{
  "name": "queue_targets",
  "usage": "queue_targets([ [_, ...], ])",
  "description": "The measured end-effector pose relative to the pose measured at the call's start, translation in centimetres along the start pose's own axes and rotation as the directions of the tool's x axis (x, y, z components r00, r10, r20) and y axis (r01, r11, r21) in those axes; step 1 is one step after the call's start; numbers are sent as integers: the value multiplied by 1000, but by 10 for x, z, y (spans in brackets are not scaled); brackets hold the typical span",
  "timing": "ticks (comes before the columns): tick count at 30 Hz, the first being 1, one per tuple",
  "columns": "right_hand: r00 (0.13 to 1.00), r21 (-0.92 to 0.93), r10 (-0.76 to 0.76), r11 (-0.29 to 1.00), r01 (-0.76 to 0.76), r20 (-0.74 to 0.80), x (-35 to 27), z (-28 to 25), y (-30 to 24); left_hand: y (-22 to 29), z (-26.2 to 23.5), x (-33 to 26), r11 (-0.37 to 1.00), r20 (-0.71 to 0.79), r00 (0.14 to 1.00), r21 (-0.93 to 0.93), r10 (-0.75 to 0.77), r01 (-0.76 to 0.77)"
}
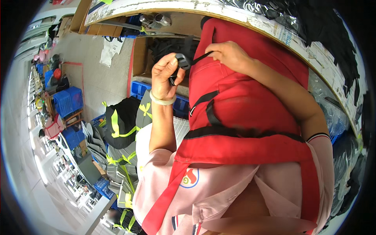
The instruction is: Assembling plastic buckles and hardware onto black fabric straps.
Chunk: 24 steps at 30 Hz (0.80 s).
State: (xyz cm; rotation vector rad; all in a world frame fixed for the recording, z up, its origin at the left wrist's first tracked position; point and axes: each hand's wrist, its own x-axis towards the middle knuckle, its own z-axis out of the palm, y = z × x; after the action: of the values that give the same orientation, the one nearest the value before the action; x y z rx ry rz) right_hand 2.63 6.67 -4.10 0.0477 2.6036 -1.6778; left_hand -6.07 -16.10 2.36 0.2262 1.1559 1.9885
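My left hand [164, 76], raised at the left of my lap, is closed on a black plastic buckle [183, 62] between thumb and fingers. A narrow black strap [202, 58] runs from the buckle to my right hand [232, 56], whose fingers pinch its other end. Below both hands, the red apron [250, 105] I wear spreads over my lap. Black straps and a dark trim band [243, 132] cross its front. Part of the buckle is hidden behind the left fingers.
A worn white worktable [250, 24] curves ahead and to the right, with black pieces in clear plastic [270, 15] on it. Below it stands a cardboard box [141, 58] of black material. Dark bundles tied with yellow-green strips [117, 121] and blue crates [68, 100] are at left.
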Motion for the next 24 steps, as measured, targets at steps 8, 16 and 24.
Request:
queue_targets([
  [8, 992, 81, 123, 989, -121, -14, -16, -33, -2, 25, -74, -13, 762, -480, 793, 647, 376, 30],
  [16, 945, 329, 176, 907, -264, 276, -29, -30, -44, -60, 51, 28, 903, 242, 968, 427, -60, -51],
  [24, 944, 550, 315, 774, -313, 94, -72, -69, -25, -51, 55, 50, 946, 290, 901, 66, -324, 319],
])
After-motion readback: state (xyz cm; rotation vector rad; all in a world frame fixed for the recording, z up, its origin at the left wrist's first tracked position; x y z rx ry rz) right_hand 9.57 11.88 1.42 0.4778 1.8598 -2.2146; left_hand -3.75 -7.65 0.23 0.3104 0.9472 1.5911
